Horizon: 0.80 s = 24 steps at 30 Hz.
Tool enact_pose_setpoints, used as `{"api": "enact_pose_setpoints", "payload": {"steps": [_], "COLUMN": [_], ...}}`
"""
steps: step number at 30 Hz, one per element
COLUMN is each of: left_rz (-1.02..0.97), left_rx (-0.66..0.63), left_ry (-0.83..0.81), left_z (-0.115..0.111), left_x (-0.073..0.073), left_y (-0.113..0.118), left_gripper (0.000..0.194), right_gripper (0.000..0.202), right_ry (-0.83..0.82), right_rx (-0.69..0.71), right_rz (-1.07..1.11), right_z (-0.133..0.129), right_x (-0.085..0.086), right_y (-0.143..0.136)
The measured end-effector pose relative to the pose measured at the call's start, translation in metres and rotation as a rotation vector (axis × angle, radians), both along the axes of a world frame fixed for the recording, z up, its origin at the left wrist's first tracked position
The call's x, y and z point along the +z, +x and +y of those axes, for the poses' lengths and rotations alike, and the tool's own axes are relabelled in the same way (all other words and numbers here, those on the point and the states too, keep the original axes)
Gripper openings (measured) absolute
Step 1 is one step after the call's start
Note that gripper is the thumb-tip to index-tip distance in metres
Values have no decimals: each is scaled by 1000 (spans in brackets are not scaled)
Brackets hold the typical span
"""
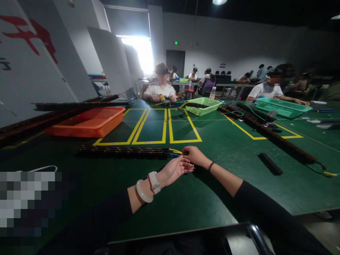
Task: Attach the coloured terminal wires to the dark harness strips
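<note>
A long black strip (124, 151) with light lines along it lies across the green table in front of me. Yellow wires (175, 151) and blue wires (174, 154) come out of its right end. My right hand (195, 156) is closed at the ends of these wires, its fingertips pinched on the yellow ones. Just below and to its left, my left hand (178, 170) is turned partly palm up with fingers stretched out, close to the blue wires. Whether it touches them is hidden.
An orange basket (106, 122) stands at left, a light green basket (203, 107) farther back, a teal basket (284, 108) at right. A short black bar (269, 163) and a long dark strip (281, 141) lie to the right. Other people sit across the table.
</note>
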<state>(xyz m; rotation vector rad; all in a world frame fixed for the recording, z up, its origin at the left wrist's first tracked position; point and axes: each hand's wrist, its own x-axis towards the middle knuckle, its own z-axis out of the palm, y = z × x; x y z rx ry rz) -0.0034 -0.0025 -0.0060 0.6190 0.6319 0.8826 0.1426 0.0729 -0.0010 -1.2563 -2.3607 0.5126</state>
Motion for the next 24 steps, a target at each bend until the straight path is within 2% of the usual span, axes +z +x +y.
{"api": "enact_pose_setpoints", "payload": {"steps": [9, 16, 19, 24], "left_rz": [5, 22, 19, -2], "left_rx": [6, 7, 38, 71], "left_ry": [-11, -29, -61, -108], "left_z": [1, 1, 0, -2], "left_x": [-1, 8, 12, 13], "left_y": [0, 3, 5, 5], "left_gripper": [28, 37, 40, 39], "right_gripper": [8, 24, 23, 20], "right_ry": [-48, -358, -291, 54], "right_rx": [19, 88, 58, 1], "right_rz": [33, 230, 201, -1], "right_z": [-7, -3, -7, -21], "right_x": [9, 4, 8, 19], "right_y": [1, 8, 8, 2]}}
